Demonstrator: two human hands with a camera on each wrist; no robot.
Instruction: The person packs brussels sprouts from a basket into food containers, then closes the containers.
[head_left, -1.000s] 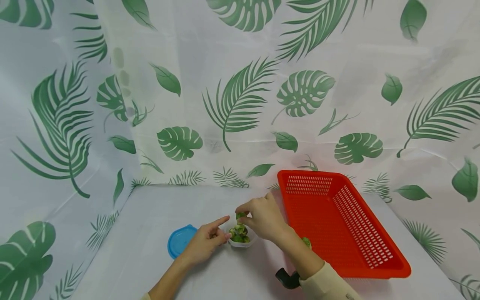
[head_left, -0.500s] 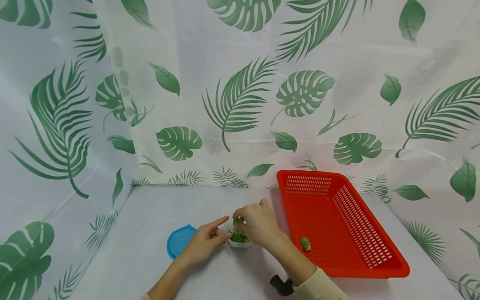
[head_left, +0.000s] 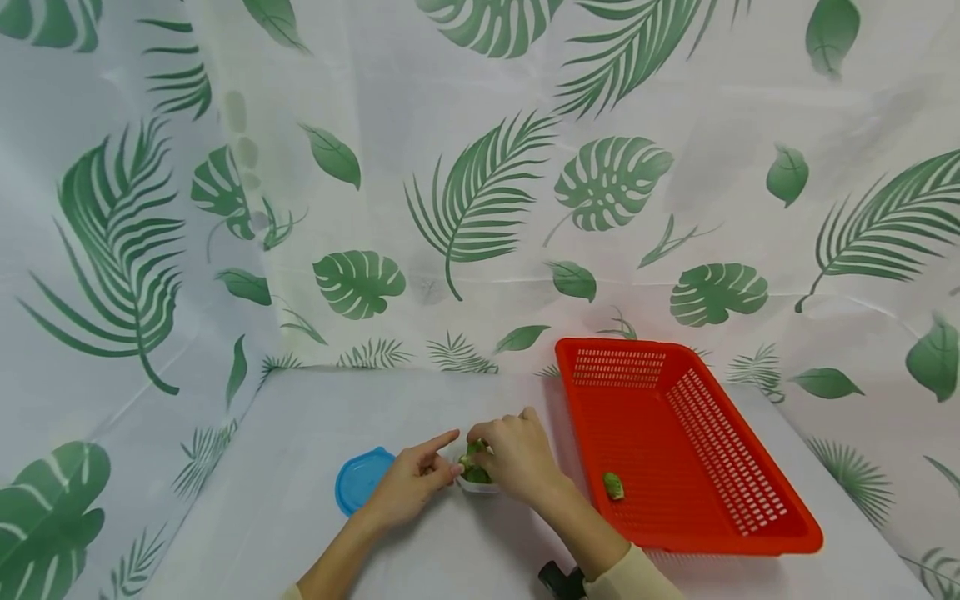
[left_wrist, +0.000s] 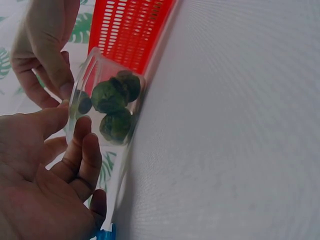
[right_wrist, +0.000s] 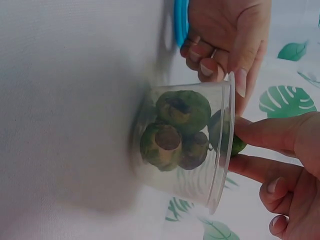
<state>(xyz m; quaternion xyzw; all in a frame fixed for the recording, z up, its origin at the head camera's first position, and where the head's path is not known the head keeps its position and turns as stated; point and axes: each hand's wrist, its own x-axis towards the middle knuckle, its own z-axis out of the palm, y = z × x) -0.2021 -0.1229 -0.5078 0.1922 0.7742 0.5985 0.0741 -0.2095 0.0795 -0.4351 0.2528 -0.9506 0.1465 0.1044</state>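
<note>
A small clear plastic tub (right_wrist: pixel 200 192) of Brussels sprouts (right_wrist: pixel 182 110) stands upright on the table, its top uncovered. At its mouth, my right hand (head_left: pixel 517 458) pinches one Brussels sprout (right_wrist: pixel 238 145) between thumb and finger; this sprout sits at rim height above the others. My left hand (head_left: pixel 408 483) rests against the tub's left side, thumb at the rim and index finger stretched out along the far side. The left hand's other fingers are loosely bent beside the wall. From the head view, the right hand hides much of the tub.
To the right stands a big red perforated basket (head_left: pixel 675 533) with a single Brussels sprout (head_left: pixel 613 486) inside. A round blue lid (head_left: pixel 360 479) lies left of my left hand. A black object (head_left: pixel 558 579) shows by my right sleeve. Leaf-printed cloth (head_left: pixel 480 208) hangs behind the table.
My right hand has lowered the pinched sprout from above the tub to its mouth. My forearm has shifted left, uncovering the sprout in the basket. The left hand has stayed in place.
</note>
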